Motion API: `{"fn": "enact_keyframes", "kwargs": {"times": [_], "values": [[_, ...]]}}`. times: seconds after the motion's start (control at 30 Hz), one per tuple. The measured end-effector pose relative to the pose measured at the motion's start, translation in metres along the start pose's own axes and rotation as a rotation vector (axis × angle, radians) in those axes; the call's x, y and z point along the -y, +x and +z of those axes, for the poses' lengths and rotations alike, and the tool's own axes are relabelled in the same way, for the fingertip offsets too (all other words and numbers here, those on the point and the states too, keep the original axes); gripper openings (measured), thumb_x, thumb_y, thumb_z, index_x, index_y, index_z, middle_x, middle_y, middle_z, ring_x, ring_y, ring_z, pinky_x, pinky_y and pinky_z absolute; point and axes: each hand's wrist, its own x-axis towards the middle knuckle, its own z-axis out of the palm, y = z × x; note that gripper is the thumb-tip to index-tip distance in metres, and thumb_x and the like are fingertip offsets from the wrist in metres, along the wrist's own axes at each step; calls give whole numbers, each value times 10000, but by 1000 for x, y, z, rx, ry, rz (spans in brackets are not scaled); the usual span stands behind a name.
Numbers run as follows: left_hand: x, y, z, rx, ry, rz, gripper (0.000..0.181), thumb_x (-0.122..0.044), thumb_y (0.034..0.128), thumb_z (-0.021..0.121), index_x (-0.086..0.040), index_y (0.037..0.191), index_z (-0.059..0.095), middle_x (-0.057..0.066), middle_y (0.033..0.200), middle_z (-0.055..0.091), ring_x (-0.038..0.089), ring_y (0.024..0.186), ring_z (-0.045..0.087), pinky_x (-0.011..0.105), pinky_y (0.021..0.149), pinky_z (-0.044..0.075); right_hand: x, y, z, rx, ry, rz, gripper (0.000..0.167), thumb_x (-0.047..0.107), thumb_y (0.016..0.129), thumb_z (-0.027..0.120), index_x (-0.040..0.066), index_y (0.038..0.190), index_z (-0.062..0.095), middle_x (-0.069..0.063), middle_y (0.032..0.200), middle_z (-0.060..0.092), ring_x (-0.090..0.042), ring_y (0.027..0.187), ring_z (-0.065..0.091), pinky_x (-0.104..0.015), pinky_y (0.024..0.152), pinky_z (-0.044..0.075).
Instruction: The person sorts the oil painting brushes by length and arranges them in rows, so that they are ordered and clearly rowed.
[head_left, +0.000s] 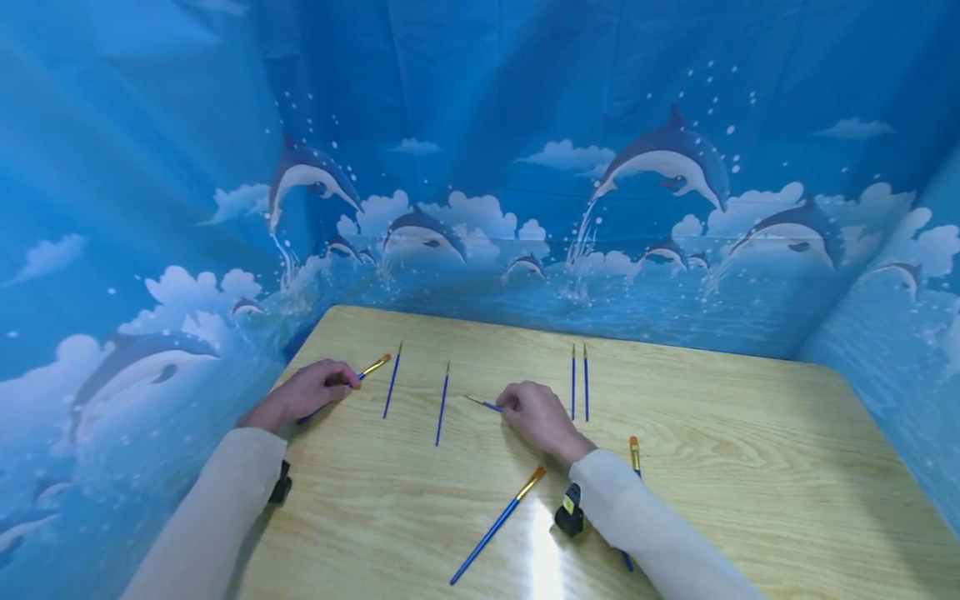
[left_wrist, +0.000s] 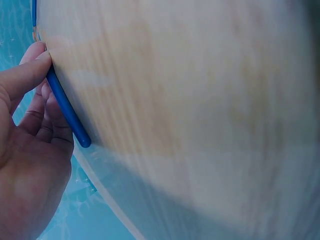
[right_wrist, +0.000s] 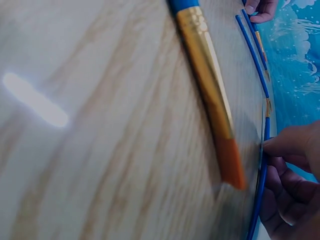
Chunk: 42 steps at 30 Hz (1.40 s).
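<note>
Blue dolphin-print sheeting (head_left: 480, 125) walls in our tabletop (head_left: 750, 467); our left hand (head_left: 318, 392) pinches an orange-tipped brush (head_left: 373, 367) at its left side, and our right hand (head_left: 542, 421) pinches a slim brush (head_left: 483, 403) near the middle; two other slim brushes (head_left: 442, 404) lie between them; we judge the step in hand to be picking up or setting down brushes, though we cannot tell which; the next move seems to call for a light, level pinch; both forearms reach forward, wrists low, fingers curled, thumbs against the handles.
</note>
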Motion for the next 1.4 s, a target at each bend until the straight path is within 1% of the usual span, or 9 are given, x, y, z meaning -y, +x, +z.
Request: {"fn": "enact_keyframes", "kwargs": {"times": [0.1, 0.27, 0.47, 0.6, 0.73, 0.87, 0.97, 1.07, 1.4], "values": [[-1, 0, 0, 0, -4, -2, 153, -39, 1107, 593, -70, 1182, 722, 153, 1213, 710, 306, 1144, 640, 556, 1007, 531, 2, 0, -3, -8, -9, 0, 182, 69, 1013, 711, 95, 1168, 803, -53, 1125, 757, -185, 991, 676, -411, 903, 583], [1, 1, 0, -2, -3, 2, 147, -36, 1105, 594, -67, 1173, 720, 154, 1209, 711, 304, 1137, 643, 533, 992, 533, 5, 0, -7, -10, 0, 4, 203, 67, 1040, 684, 91, 1210, 792, -36, 1085, 692, -159, 928, 600, -350, 829, 533], [2, 0, 1, -4, 0, -5, 142, -39, 1105, 598, -71, 1169, 721, 153, 1209, 709, 305, 1136, 642, 541, 991, 532, 8, 1, -8, -32, 44, -3, 196, 52, 1055, 658, 80, 1219, 761, -77, 1171, 728, -196, 1007, 668, -403, 892, 588], [2, 1, 2, -8, 11, -5, 139, -36, 1102, 603, -75, 1161, 722, 149, 1207, 714, 308, 1143, 645, 556, 997, 533, 11, 0, -12, -26, 110, 17, 198, 109, 1093, 629, 101, 1261, 732, -73, 1159, 761, -191, 996, 704, -399, 886, 599], [1, 0, 1, -6, 8, 4, 143, -31, 1102, 598, -71, 1160, 722, 152, 1204, 712, 308, 1140, 644, 545, 992, 533, 12, -1, -18, -22, 211, 35, 219, 133, 1107, 627, 119, 1317, 685, -69, 1126, 761, -181, 916, 721, -355, 782, 591], [-1, 0, 0, -3, 1, 10, 147, -25, 1104, 592, -67, 1160, 721, 154, 1205, 711, 302, 1134, 645, 528, 988, 531, 9, -3, -25, -40, 280, 29, 190, 144, 1113, 633, 124, 1300, 661, -77, 1157, 754, -214, 881, 744, -326, 740, 588], [-2, -1, -1, -4, 1, 11, 144, -29, 1104, 594, -67, 1161, 721, 154, 1206, 713, 302, 1135, 646, 528, 989, 532, 4, -5, -30, -54, 279, 11, 160, 141, 1122, 616, 96, 1256, 690, -85, 1190, 747, -223, 889, 746, -323, 737, 585], [-2, -1, -1, -7, 0, 3, 144, -33, 1103, 597, -69, 1163, 723, 153, 1205, 710, 306, 1137, 641, 534, 992, 529, 0, -7, -35, -64, 267, -3, 183, 141, 1128, 606, 77, 1252, 724, -113, 1222, 745, -242, 903, 752, -323, 732, 577], [-5, -3, -1, 0, -5, -5, 165, -21, 1108, 581, -53, 1186, 723, 163, 1207, 708, 322, 1141, 647, 550, 995, 535, -8, -15, -56, -62, 288, 45, 291, 119, 1134, 570, 74, 1403, 673, -182, 1358, 685, -326, 1007, 733, -325, 729, 582]]}}
